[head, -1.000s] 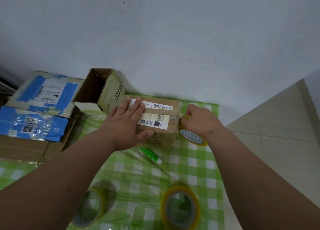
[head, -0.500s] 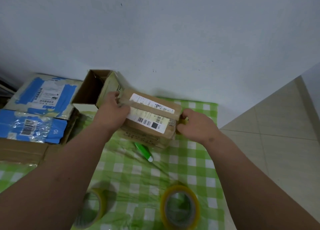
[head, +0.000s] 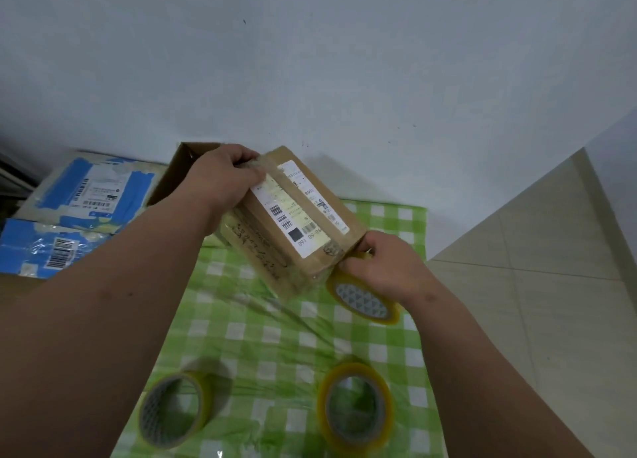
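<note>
A small brown cardboard box [head: 296, 230] with white shipping labels is lifted and tilted above the green checked cloth [head: 275, 333]. My left hand [head: 224, 178] grips its far upper end, fingers curled over the edge. My right hand [head: 382, 268] holds a yellow roll of clear tape [head: 363, 300] against the box's near right corner, the roll hanging below my fingers.
Two more tape rolls stand on the cloth near me, one left [head: 175, 409] and one right [head: 355, 409]. An open brown carton [head: 175, 171] and blue-taped parcels [head: 86, 192] lie at the left by the white wall. Tiled floor [head: 534, 285] drops away on the right.
The box was lying flat under my left palm; both hands have lifted and tilted it, turning it clockwise. The green pen seen earlier beside the box is now out of sight.
</note>
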`<state>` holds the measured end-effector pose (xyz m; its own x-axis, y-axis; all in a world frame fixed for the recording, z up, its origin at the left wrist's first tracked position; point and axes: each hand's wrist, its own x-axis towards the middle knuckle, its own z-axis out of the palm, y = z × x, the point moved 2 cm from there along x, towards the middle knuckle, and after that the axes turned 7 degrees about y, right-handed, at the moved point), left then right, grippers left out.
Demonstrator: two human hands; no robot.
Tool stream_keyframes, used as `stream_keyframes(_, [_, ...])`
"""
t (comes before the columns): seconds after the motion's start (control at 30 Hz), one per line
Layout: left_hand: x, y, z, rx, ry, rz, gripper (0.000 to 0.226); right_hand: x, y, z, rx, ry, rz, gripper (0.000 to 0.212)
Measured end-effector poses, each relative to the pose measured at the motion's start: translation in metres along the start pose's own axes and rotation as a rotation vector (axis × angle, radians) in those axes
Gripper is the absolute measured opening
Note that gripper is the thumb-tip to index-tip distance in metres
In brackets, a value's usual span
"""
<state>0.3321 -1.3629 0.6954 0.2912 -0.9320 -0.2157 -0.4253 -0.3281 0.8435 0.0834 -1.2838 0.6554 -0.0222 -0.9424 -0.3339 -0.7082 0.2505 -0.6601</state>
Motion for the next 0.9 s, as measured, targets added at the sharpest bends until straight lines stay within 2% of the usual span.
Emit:
stream_keyframes(0.27, [-0.009, -0.030, -0.033, 0.050, -0.040, -0.088, 0.015, -0.028, -0.008, 0.035, 0.084, -0.055, 0.000, 0.025])
stream_keyframes(0.33, [-0.016, -0.038, -0.047, 0.059, -0.036, -0.112, 0.014, -0.032, -0.010, 0.039, 0.099, -0.041, 0.040, 0.042])
stream_keyframes(0.43, [-0.026, -0.044, -0.066, 0.112, -0.033, -0.112, 0.013, -0.038, -0.017, 0.046, 0.107, -0.098, 0.027, 0.090])
stream_keyframes(0.47, [-0.029, -0.045, -0.071, 0.137, -0.026, -0.106, 0.013, -0.042, -0.021, 0.050, 0.107, -0.129, -0.005, 0.094])
stream_keyframes(0.6, [-0.040, -0.053, -0.087, 0.241, 0.062, -0.066, 0.017, -0.055, -0.035, 0.075, 0.090, -0.177, -0.099, 0.062])
stream_keyframes(0.73, [-0.059, -0.075, -0.082, 0.396, 0.144, -0.008, 0.041, -0.061, -0.043, 0.101, 0.041, -0.123, -0.121, 0.060])
stream_keyframes(0.83, [-0.083, -0.096, -0.068, 0.625, 0.083, 0.120, 0.068, -0.062, -0.043, 0.118, 0.065, -0.104, -0.069, 0.061])
stream_keyframes(0.9, [-0.103, -0.107, -0.059, 0.665, 0.031, 0.211, 0.081, -0.064, -0.040, 0.127, 0.111, -0.102, -0.023, 0.058])
